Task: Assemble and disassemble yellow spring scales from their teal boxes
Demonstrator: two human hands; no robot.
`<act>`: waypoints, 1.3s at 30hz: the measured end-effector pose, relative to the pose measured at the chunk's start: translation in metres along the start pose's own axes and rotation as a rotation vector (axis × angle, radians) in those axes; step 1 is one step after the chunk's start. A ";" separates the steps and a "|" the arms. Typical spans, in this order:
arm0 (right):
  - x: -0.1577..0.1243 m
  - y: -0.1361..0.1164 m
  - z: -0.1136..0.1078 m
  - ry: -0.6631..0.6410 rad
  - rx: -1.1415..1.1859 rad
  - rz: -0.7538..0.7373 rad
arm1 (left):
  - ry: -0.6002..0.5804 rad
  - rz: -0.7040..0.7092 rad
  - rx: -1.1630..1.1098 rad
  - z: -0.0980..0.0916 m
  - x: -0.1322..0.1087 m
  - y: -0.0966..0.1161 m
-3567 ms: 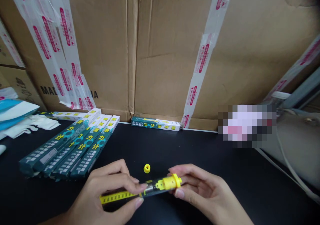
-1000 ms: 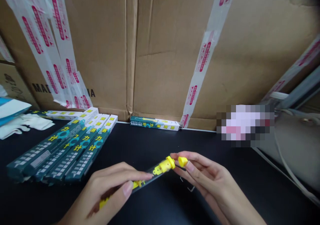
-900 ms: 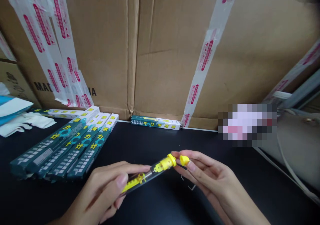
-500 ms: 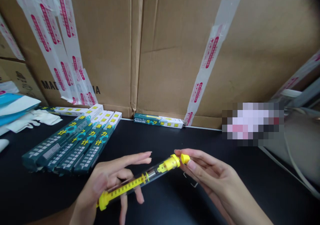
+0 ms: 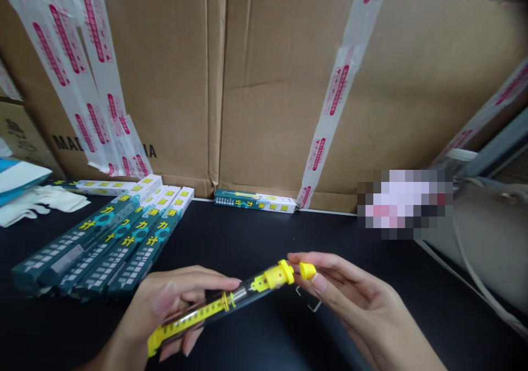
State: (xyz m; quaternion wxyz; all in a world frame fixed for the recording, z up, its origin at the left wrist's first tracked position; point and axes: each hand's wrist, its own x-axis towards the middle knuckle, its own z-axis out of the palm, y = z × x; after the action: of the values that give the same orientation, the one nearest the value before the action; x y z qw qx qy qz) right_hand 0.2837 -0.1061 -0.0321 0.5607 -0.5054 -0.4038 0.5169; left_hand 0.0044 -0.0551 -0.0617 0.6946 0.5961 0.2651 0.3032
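- A black desk [image 5: 256, 233], backed by a tall brown cardboard box [image 5: 276, 85].
- Hands apart: the left hand [image 5: 148, 305] wraps loosely around a clear plastic tube [image 5: 223, 303], yellow-scaled and yellow-ended, raised above the desk and slanted up rightward, seemingly to present its upper end.
- The right hand [image 5: 346, 297] pinches a small yellow plastic cap [image 5: 306, 270] just beside that end.
- Beyond, left: slim green-and-white cardboard cartons [image 5: 138, 234] lie side by side, probably for tidiness.

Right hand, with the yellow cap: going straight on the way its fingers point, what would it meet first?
The right hand would probably meet the yellow collar on the clear tube first, if not already touching it; depth is unclear, so the fingertips might pass behind.
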 end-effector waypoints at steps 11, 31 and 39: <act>-0.001 -0.001 -0.001 -0.004 -0.083 0.023 | 0.108 0.051 0.067 0.008 0.000 0.004; -0.002 -0.002 -0.004 -0.042 -0.456 -0.229 | 0.108 0.039 0.103 0.009 -0.001 0.006; 0.005 0.000 -0.010 -0.151 -0.368 -0.158 | 0.131 0.008 0.080 0.011 0.001 0.006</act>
State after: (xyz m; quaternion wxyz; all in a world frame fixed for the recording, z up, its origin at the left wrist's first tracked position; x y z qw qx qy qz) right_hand 0.2938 -0.1021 -0.0344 0.4659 -0.5258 -0.5707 0.4252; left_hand 0.0125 -0.0616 -0.0545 0.6500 0.6033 0.3196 0.3337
